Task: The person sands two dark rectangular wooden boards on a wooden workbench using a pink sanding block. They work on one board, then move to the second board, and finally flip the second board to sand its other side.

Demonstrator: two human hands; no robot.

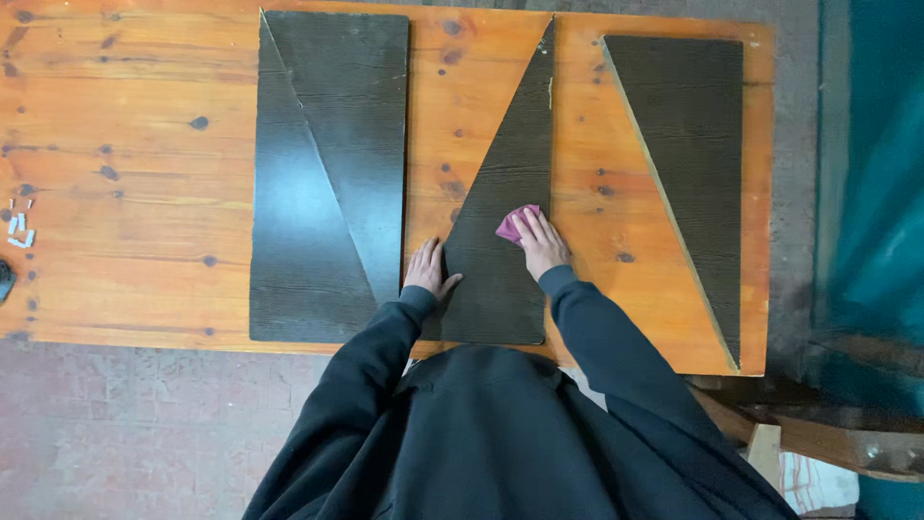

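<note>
A dark wood-grain triangular panel [510, 193] lies in the middle of an orange pine table [135, 144], its point toward the far edge. My right hand [539, 241] presses a small pink cloth [515, 223] flat onto this panel near its lower half. My left hand [425, 270] rests at the panel's left edge, fingers spread, thumb on the dark surface. Both sleeves are black.
Two more dark triangular panels [327, 173] lie together as a rectangle on the left. Another triangular panel [693, 164] lies at the right. Small white pieces [19, 229] sit at the table's left edge. A teal surface [876, 193] stands to the right.
</note>
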